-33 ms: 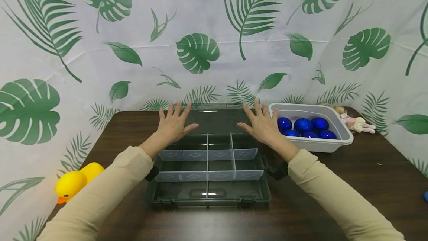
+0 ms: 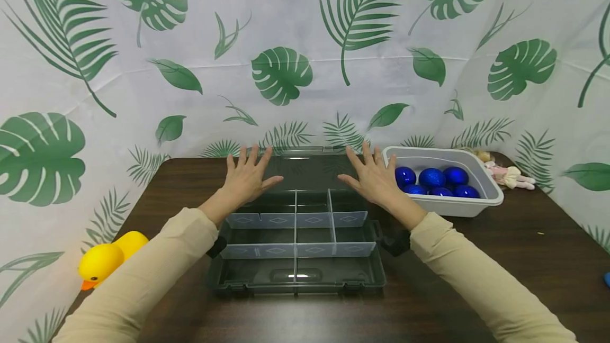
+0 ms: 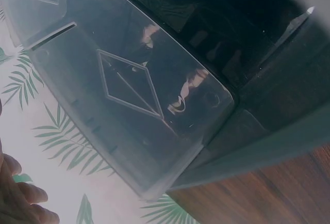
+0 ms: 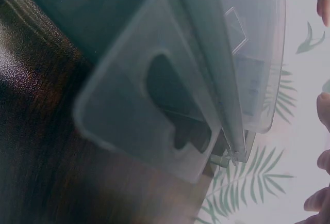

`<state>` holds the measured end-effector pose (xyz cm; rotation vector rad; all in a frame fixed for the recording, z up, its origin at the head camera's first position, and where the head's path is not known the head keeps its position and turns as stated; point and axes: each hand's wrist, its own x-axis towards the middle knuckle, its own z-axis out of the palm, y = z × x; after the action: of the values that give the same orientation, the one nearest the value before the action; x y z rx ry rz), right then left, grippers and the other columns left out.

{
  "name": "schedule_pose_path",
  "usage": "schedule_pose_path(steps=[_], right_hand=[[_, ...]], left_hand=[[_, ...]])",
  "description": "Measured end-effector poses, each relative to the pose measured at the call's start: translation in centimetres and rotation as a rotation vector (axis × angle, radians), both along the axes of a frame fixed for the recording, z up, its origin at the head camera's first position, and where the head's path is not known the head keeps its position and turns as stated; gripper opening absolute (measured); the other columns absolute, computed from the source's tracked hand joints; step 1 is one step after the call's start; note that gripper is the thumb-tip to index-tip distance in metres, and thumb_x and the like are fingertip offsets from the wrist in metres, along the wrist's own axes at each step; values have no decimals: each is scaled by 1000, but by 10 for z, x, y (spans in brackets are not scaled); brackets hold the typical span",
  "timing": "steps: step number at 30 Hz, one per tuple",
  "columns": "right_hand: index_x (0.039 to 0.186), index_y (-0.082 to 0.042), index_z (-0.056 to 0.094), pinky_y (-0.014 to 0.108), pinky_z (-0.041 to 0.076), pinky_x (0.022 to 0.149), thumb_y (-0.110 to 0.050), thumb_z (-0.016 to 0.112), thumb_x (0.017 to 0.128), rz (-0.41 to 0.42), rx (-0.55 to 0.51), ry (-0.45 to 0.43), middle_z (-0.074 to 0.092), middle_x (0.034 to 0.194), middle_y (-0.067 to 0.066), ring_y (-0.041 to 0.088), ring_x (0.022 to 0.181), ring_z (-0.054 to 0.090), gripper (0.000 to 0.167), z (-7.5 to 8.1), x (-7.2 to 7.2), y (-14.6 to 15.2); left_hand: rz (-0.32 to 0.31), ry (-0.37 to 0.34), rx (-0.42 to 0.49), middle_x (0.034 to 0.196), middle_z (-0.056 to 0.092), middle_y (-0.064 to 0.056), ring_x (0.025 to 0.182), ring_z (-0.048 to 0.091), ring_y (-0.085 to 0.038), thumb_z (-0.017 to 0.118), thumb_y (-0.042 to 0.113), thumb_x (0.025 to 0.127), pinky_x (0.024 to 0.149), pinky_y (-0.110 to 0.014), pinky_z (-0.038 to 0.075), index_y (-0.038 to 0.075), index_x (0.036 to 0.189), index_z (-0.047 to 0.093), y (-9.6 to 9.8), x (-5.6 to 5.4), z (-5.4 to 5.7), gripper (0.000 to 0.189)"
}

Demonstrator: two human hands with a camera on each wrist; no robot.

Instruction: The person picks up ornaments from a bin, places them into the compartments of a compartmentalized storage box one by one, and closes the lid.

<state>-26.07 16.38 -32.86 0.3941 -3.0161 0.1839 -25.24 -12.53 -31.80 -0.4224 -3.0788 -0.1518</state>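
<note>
Both hands are spread over the rear part of a dark translucent organizer box, fingers apart and palms down, with nothing held. My left hand is above the left side of the box, near its raised lid. Opposite it, my right hand overlaps the lid's right side and the left end of a grey bin. Clear dividers split the box into several compartments. In the left wrist view a divider with a diamond mark fills the middle; the right wrist view shows the box's side tab.
Several shiny blue balls lie in the grey bin, with a small doll beside it. A yellow rubber duck sits at the table's left edge. Behind the brown table hangs a leaf-print cloth.
</note>
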Motion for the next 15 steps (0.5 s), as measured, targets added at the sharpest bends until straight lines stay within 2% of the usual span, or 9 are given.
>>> schedule_pose_path(steps=[4,7,10,12,13,15], right_hand=[[152,-19,14,71,-2,107,-54,45,94,1,-16,-7,6,156,23,46,141,5,75,-1,0,2],[151,-14,22,71,4,108,-48,47,95,20,-84,25,13,154,25,45,140,12,70,-1,-1,11],[143,-3,38,66,24,105,-33,51,97,51,-201,124,33,144,29,46,131,34,56,0,-3,31],[134,4,47,62,37,97,-22,54,96,56,-261,185,46,133,31,46,119,46,46,2,-6,49],[130,6,50,61,41,92,-17,55,95,52,-274,204,51,128,31,47,113,50,42,2,-8,58],[125,8,53,59,44,89,-12,57,93,32,-281,186,55,122,31,47,108,53,38,3,-11,74]], left_hand=[[3,-4,5,157,7,-20,142,2,-43,42,57,93,110,-67,5,15,153,9,-1,1,1,80],[-2,-7,59,156,8,-22,142,4,-44,43,55,94,110,-67,7,13,152,11,-6,2,1,78],[-34,-24,197,154,12,-26,140,9,-47,44,49,96,110,-65,13,6,151,14,-18,6,2,76],[-49,-77,328,154,14,-26,139,14,-47,45,46,97,110,-63,19,3,150,14,-31,12,4,75],[-54,-102,386,153,16,-27,138,18,-48,45,44,97,109,-62,22,1,150,15,-39,15,4,75],[-38,-179,494,152,18,-26,137,22,-46,46,44,97,108,-60,26,2,150,15,-54,23,4,75]])
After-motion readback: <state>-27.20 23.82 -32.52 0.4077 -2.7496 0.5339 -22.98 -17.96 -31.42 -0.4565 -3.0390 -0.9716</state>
